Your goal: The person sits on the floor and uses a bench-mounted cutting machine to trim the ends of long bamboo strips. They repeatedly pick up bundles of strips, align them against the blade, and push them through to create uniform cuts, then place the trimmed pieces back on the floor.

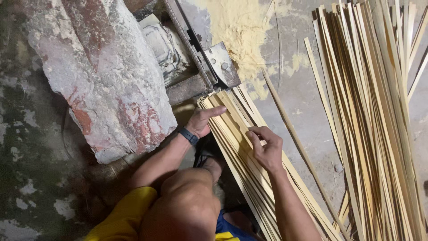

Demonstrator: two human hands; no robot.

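We work seated on the floor (307, 116), with a flat stack of bamboo strips (243, 147) running from our lap up to the metal machine (209, 62). The forward ends of the strips sit against the machine's steel plate.

Our left hand (203, 121) lies flat on the left edge of the stack, fingers extended and apart, pressing rather than gripping. Our right hand (266, 146) rests on top of the stack further back, fingers curled, with the fingertips pinching at a single upper strip; we cannot tell whether that strip is fully held.

Handling notes, as we judge them:
- The strips look thin, long and light, and will likely flex along their length but resist sideways bending.
- Edges may be sharp or splintery; we would grip on the broad faces, not the edges.
- The stack looks prone to sliding apart; flat pressure near the machine end should keep it aligned.

A larger loose bundle of strips (379, 125) lies well apart to the right. Sawdust (238, 27) covers the floor beyond the machine, and a large rough stone block (98, 76) stands to its left.
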